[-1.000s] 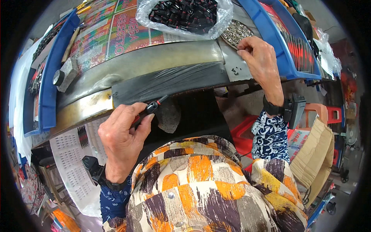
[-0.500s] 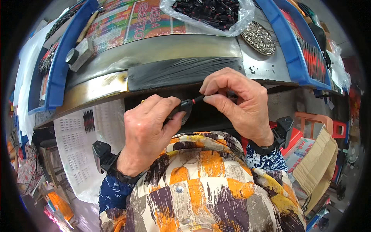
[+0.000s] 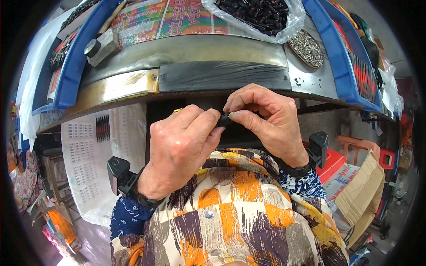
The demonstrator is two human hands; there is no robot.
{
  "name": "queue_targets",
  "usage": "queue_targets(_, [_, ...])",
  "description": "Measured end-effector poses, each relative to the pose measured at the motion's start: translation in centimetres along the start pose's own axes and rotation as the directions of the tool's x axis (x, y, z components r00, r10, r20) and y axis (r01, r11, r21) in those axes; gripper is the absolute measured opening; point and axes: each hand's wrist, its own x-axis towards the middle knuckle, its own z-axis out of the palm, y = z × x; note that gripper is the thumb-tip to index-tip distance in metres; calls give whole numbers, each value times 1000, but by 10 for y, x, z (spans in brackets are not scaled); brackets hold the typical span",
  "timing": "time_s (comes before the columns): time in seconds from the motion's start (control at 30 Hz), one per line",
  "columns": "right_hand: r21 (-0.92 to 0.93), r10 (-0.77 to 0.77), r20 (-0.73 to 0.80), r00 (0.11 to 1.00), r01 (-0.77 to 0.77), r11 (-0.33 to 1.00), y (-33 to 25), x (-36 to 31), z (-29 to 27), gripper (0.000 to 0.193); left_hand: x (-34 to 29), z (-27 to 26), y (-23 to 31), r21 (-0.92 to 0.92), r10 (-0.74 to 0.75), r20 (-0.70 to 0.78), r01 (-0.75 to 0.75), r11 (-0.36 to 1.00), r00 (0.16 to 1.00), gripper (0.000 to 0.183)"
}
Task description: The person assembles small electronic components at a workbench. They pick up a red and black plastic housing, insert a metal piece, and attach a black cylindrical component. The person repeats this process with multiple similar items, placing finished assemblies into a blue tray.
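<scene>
Part (image 3: 225, 120), one. Black, small, glossy in places; mostly covered by fingers. Located between the two hands, in front of the worktop (image 3: 195, 49), above the lap.
Handling, as judged: light, stiff, probably hard plastic; slightly slippery; sturdy in the body, ends perhaps less so. Best taken by the sides of the body between thumb and forefinger, end left free.
Left hand (image 3: 181, 144): grip closed on the part's left side.
Right hand (image 3: 270, 124): thumb and forefinger pinched at the part's right end; whether a smaller piece sits there, cannot tell.
Bits (image 3: 299, 83), black, several: loose on the worktop, beyond the right hand.
Pins (image 3: 306, 48), metallic, many: in a shallow dish, behind the bits.
Bag (image 3: 294, 27), clear plastic: filled with black pieces, left of the pins.
Bins, blue, two: one at left (image 3: 73, 73), one at right (image 3: 336, 66).
</scene>
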Motion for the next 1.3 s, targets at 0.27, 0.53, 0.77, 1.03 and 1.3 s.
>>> queue_targets(0.27, [-164, -169, -79, 982, 155, 974, 5, 1, 7, 11, -4, 5, -6, 103, 79, -27, -76, 992, 997, 27])
queue_targets(0.53, [-379, -248, 1, 969, 230, 896, -2, 0, 5, 12, -4, 8, -7, 128, 92, -28, -88, 988, 995, 26])
queue_targets(0.77, [-503, -344, 37, 938, 315, 805, -4, -1, 10, 19, -7, 7, -4, 144, 35, 37, -40, 989, 999, 31])
queue_targets(1.03, [-511, -395, 44, 917, 361, 780, -1, 0, 12, 21, -6, 8, -4, 135, 34, 37, -38, 990, 999, 32])
queue_targets(1.3, [-522, -381, 45, 923, 347, 779, 1, -1, 12, 20, -6, 10, -6, 116, 41, 26, -44, 992, 999, 32])
